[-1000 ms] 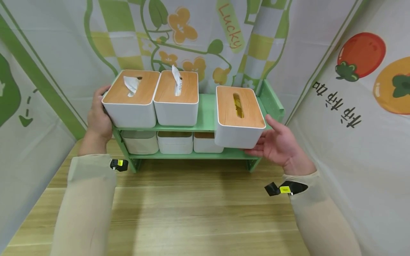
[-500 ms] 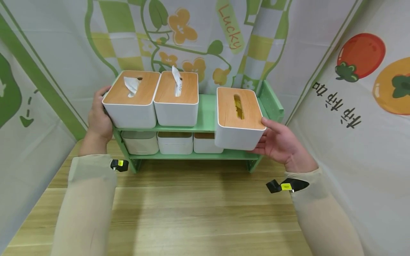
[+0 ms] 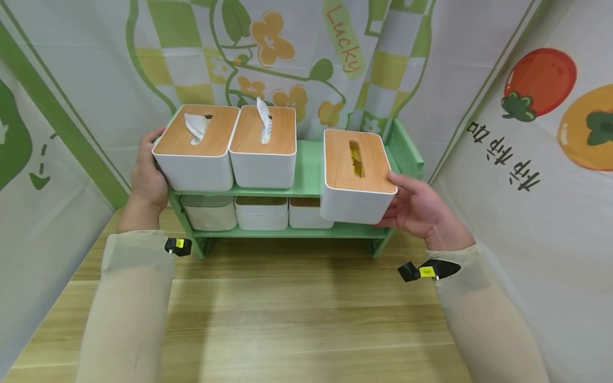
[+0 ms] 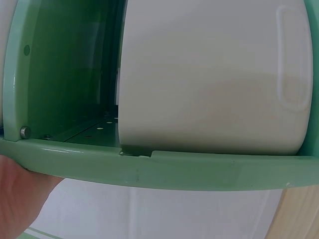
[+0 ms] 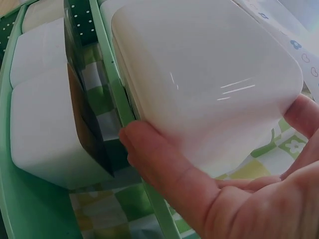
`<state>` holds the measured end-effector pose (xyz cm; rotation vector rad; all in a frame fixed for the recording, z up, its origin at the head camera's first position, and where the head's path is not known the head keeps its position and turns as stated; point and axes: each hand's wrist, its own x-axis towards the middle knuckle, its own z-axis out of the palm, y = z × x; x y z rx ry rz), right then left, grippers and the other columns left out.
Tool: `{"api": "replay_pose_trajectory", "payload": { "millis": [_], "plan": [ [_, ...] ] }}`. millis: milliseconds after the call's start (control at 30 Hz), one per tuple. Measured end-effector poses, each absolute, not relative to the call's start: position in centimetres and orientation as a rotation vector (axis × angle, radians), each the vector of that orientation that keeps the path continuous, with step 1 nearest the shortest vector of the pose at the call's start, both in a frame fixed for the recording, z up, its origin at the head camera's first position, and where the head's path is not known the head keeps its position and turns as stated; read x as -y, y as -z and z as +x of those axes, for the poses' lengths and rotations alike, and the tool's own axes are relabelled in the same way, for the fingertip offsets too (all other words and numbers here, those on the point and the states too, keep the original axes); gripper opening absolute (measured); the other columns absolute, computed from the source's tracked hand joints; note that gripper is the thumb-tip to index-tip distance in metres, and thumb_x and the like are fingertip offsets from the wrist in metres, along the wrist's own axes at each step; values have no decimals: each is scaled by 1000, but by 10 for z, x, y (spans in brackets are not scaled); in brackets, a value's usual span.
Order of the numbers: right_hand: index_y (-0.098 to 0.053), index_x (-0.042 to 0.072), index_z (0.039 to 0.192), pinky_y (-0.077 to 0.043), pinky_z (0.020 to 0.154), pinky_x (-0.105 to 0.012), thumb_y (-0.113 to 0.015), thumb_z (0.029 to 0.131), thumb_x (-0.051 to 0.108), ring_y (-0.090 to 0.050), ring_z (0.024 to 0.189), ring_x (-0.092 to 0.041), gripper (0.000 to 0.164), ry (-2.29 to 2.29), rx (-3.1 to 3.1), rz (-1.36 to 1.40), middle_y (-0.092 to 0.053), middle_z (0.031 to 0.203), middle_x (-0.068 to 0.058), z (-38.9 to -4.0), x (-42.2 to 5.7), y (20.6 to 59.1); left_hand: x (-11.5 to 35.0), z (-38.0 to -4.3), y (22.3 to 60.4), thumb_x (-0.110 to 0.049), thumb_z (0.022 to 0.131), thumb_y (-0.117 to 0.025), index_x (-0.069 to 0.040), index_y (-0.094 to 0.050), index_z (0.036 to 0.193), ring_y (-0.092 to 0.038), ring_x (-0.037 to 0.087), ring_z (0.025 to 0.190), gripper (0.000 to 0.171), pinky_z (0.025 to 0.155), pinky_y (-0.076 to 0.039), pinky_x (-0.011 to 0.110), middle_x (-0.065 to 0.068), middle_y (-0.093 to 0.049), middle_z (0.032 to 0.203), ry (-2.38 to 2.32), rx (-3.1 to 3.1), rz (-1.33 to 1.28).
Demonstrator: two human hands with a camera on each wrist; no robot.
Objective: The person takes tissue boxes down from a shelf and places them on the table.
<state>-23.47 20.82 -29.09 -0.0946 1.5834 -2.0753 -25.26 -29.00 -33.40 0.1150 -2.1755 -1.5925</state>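
My right hand (image 3: 419, 210) holds a white tissue box (image 3: 356, 205) with a wood-look lid at the front right of the green shelf (image 3: 308, 170). Its thumb lies on the lid's near right corner, and the other fingers reach under the box. Yellow shows through the lid slot. On the left, my left hand (image 3: 148, 178) grips the shelf's end beside another tissue box (image 3: 193, 173); its fingertips are hidden. A second upper tissue box (image 3: 263, 170) stands right against that one. White tissue sticks out of both.
On the lower tier stand a cream bin (image 3: 210, 214), a white bin (image 3: 262, 215) and another white box (image 3: 306, 217), partly covered by the held one. A raised green end panel (image 3: 404, 151) closes the right side. Printed curtains (image 3: 460, 53) surround the wooden floor (image 3: 297, 308).
My right thumb has come down from beside the tissue box onto its lid corner, and the fingers sit closer beneath it. The box has barely shifted. The left hand stays put.
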Motion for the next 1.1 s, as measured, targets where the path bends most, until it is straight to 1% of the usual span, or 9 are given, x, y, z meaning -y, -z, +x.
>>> {"api": "replay_pose_trajectory", "payload": {
  "millis": [167,367,567,900,1000,1100],
  "plan": [
    [-21,2,156,-54,79,-51,-54,102,40,-68,99,-34,74,2106,-1607,-98,-70,111,-18,-234,-212,292,291,-253,334,-53,103,-7,-37,-34,153,-38,23,128,59,99,-31,34,1,-32,158,1616,2171,115],
    [-22,0,154,-55,76,-49,-47,105,35,-69,96,-33,66,2119,-1584,-220,-70,112,-18,-229,-218,293,291,-254,334,-52,103,-8,-41,-36,151,-39,24,126,56,97,-32,34,1,-33,157,1651,2144,118],
    [-21,5,154,-56,76,-48,-43,106,31,-69,95,-33,59,2139,-1496,-340,-68,117,-19,-222,-219,296,290,-253,334,-52,103,-10,-40,-37,150,-38,23,127,56,99,-31,34,2,-33,157,1665,2128,114],
    [-15,10,156,-56,75,-46,-40,106,30,-67,100,-31,60,2160,-1455,-466,-59,132,-17,-205,-218,304,291,-255,335,-54,103,-9,-42,-38,150,-37,21,129,56,101,-29,34,0,-33,158,1639,2145,129],
    [-15,8,155,-57,74,-44,-39,106,30,-67,99,-29,59,2162,-1437,-504,-60,130,-17,-200,-219,307,291,-255,335,-54,103,-9,-42,-38,150,-36,21,130,56,102,-28,34,1,-33,158,1638,2146,135],
    [-17,7,154,-57,75,-45,-39,105,30,-67,98,-28,58,2151,-1418,-547,-61,128,-17,-196,-219,310,291,-255,335,-54,103,-9,-42,-37,150,-35,20,130,56,102,-27,34,1,-32,158,1626,2157,139]
  ]
}}
